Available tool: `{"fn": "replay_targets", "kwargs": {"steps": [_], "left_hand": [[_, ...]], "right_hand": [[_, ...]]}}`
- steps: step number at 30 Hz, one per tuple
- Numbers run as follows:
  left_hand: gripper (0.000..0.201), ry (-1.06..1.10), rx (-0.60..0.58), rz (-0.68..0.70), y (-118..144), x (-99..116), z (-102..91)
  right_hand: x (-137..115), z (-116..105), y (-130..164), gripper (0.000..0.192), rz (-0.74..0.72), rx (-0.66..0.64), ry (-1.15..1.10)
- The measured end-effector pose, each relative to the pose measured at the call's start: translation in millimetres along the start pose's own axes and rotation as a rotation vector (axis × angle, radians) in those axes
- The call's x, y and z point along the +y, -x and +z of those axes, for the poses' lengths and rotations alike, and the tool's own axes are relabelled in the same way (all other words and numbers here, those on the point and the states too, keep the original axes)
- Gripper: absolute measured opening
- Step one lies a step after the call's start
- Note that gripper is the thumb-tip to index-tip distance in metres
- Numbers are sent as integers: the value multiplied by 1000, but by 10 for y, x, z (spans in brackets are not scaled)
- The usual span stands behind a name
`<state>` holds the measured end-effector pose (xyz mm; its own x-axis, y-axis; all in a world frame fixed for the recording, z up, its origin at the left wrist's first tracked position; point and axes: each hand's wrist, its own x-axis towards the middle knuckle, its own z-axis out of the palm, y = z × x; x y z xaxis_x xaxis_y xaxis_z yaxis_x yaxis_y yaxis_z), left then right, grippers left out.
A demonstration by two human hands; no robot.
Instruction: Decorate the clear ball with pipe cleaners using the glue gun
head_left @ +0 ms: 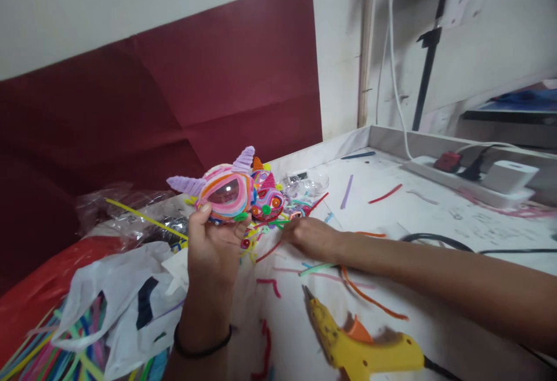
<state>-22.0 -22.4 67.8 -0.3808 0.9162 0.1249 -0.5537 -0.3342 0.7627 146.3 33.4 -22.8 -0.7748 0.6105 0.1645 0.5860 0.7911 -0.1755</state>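
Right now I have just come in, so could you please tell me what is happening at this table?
A person's left hand holds up a pink decorated piece with an oval window and two purple horns. The right hand is low among small coloured bits beside it; whether its fingers grip anything, I cannot tell. Loose coloured strips lie scattered on the white table. A yellow glue gun lies nearer, with neither hand on it.

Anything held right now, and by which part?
Left hand: horned pipe-cleaner craft, by its lower edge. Right hand: fingertips unclear, can't tell.
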Motion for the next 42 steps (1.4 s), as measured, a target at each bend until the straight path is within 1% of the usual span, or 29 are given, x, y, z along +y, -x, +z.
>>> {"fn": "replay_targets", "kwargs": {"steps": [4,7,9,12,15,17,18,20,23,25,29,32,36,39,40,42], "left_hand": [[19,-13,22,31,30,76,29],[20,9,52,22,46,98,61],[19,23,56,18,46,101,77],[15,39,48,10,31,94,79],[12,24,29,12,10,84,58],[11,10,13,27,2,78,45],[11,13,9,36,1,76,42],[11,28,15,40,4,74,42],[13,34,20,32,16,74,50],[16,27,13,32,24,77,52],[20,12,4,39,24,90,50],[23,3,21,36,20,100,62],[27,-37,54,33,41,108,123],[28,-63,88,6,62,109,161],[27,-63,96,23,64,105,163],[24,-74,91,9,55,86,148]], "right_hand": [[-148,268,-242,23,-46,-51,153],[-216,327,-257,23,-94,-75,215],[-244,297,-179,23,-112,-88,239],[-267,207,35,22,-133,-97,249],[-236,118,272,18,-190,-109,170],[-170,74,389,18,-203,-118,89],[-125,56,427,19,-185,-114,58],[-26,19,456,23,-78,-87,35],[104,-39,410,26,153,-66,100],[159,-64,355,25,239,-90,147],[216,-35,250,26,310,-108,181],[253,19,168,29,384,-108,207],[292,47,49,30,460,-144,210],[309,-2,13,27,465,-169,197],[325,-40,24,26,463,-173,196],[403,-152,97,25,478,-169,211]]}}
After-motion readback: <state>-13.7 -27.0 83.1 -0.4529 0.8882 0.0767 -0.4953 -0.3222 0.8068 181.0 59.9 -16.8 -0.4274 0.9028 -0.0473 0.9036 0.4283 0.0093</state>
